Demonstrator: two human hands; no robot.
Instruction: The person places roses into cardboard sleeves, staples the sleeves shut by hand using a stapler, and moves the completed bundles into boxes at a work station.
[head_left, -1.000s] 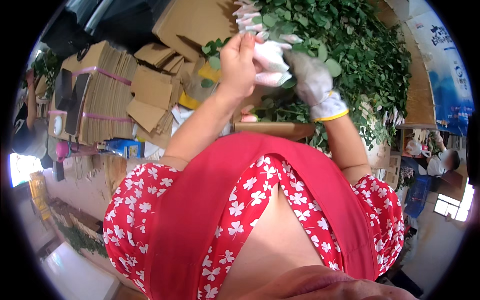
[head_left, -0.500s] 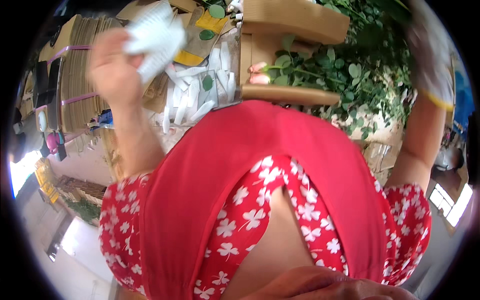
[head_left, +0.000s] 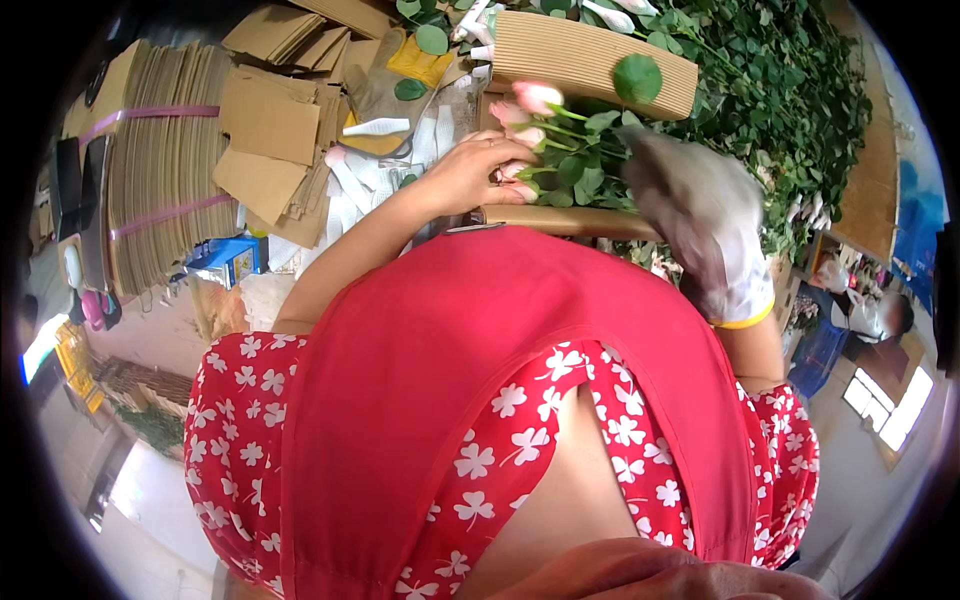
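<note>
My bare left hand (head_left: 478,172) reaches over a pink rose (head_left: 516,188), its fingers curled round the bloom. More pale pink roses (head_left: 538,97) lie just beyond those fingers, heads toward the left and leafy stems toward the right. They rest in a corrugated cardboard trough (head_left: 590,65) with raised far and near walls. My right hand (head_left: 700,200), in a whitish glove with a yellow cuff, is over the stems right of the blooms. Motion smears its fingers, so their grip cannot be made out. A loose green leaf (head_left: 637,79) lies on the far cardboard wall.
A heap of leafy stems (head_left: 770,100) fills the far right. White mesh sleeves (head_left: 352,190) lie left of the trough, near flat cardboard pieces (head_left: 268,125) and a strapped cardboard stack (head_left: 165,150). A yellow glove (head_left: 420,62) lies beyond. Another person (head_left: 885,318) is at the right.
My left hand has come down from the left onto the roses, without the white mesh piece it held. My gloved right hand has swung inward from the far right. More roses now lie in the trough.
</note>
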